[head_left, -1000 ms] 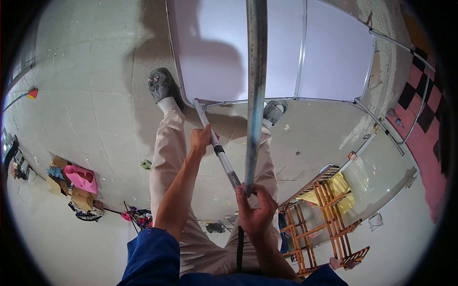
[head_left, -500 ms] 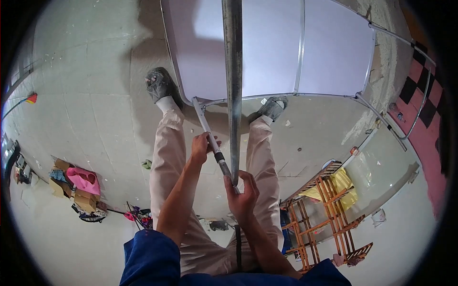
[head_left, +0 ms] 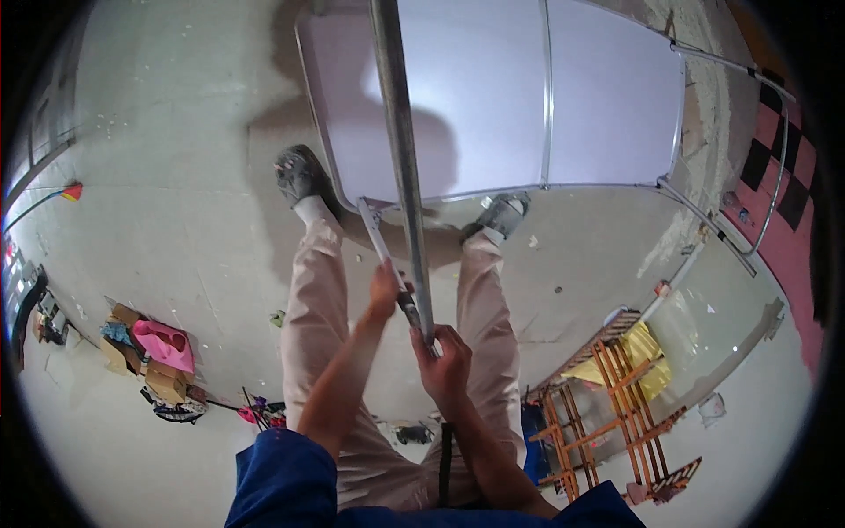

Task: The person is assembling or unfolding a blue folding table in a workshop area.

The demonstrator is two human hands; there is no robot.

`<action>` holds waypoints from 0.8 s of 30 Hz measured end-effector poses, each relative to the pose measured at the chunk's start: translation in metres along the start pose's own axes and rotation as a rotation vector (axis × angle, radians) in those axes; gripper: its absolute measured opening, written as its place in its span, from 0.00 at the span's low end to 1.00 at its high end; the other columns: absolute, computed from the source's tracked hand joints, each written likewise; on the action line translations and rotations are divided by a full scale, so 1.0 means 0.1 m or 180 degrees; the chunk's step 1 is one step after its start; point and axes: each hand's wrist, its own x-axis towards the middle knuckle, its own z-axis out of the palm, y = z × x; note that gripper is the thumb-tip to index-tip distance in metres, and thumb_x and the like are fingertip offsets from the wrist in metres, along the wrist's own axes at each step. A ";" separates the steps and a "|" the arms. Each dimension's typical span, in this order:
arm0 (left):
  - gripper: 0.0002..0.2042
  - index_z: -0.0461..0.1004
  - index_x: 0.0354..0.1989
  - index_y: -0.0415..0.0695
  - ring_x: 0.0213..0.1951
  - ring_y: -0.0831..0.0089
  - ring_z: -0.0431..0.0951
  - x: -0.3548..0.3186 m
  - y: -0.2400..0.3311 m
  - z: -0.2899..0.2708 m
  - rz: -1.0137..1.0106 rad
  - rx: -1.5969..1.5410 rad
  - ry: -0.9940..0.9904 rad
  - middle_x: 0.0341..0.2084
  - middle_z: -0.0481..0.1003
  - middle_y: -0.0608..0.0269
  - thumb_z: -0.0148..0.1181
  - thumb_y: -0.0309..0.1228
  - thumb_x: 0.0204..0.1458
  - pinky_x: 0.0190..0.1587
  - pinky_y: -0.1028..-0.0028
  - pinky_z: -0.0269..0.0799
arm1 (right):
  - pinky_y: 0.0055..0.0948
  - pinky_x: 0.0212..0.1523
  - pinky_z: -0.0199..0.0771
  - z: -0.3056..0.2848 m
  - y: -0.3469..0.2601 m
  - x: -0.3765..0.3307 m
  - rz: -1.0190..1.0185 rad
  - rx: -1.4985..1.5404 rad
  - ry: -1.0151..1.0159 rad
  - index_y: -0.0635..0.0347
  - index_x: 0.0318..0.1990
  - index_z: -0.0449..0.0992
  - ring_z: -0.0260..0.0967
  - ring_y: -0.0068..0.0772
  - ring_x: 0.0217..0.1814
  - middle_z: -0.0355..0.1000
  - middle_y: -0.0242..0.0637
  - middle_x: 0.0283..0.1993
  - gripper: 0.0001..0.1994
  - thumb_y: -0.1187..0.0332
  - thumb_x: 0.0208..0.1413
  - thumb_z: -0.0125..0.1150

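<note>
A pale lavender panel with a metal rim [head_left: 484, 114] lies low in front of me, like a folding table or bed turned over. From its near left corner a white tubular leg [head_left: 374, 236] rises toward me. My left hand [head_left: 385, 289] is wrapped round this leg, just above a black collar. My right hand [head_left: 444, 359] pinches the leg's near end, where it meets a long grey metal tube [head_left: 400, 132]. That tube runs away from me above the panel. Whether the two are joined is hidden by my fingers.
My feet stand at the panel's near edge. A bent tube leg [head_left: 775, 202] sticks out at its right end, beside a pink and black mat [head_left: 779, 255]. Wooden racks [head_left: 607, 405] stand lower right. Cardboard boxes [head_left: 165, 383] and a pink item [head_left: 165, 345] sit at left.
The long grey tube's far end has swung left and it now leans more. My left hand has slid nearer to my right hand, and my view has shifted slightly.
</note>
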 end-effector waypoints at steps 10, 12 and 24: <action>0.24 0.65 0.39 0.40 0.22 0.67 0.75 -0.59 -0.21 0.52 0.0196 0.0158 0.0332 0.24 0.71 0.56 0.39 0.53 0.62 0.25 0.68 0.74 | 0.36 0.26 0.67 -0.65 0.29 -0.20 -0.0046 0.0131 -0.0280 0.66 0.24 0.74 0.71 0.44 0.23 0.71 0.47 0.22 0.12 0.66 0.54 0.64; 0.24 0.65 0.40 0.38 0.21 0.63 0.76 -0.50 -0.23 0.43 0.0523 0.1027 0.0404 0.26 0.72 0.52 0.40 0.52 0.61 0.23 0.63 0.75 | 0.36 0.26 0.66 -0.64 0.33 -0.17 -0.0311 0.0114 -0.0388 0.66 0.24 0.74 0.71 0.44 0.23 0.71 0.47 0.22 0.13 0.65 0.53 0.64; 0.12 0.69 0.46 0.43 0.28 0.70 0.77 -0.49 2.65 -0.51 0.1570 0.1658 -0.0127 0.30 0.75 0.61 0.51 0.34 0.56 0.23 0.72 0.72 | 0.38 0.31 0.71 -0.77 0.42 0.05 -0.1012 0.0235 -0.0912 0.61 0.35 0.74 0.72 0.44 0.29 0.71 0.40 0.28 0.16 0.55 0.51 0.64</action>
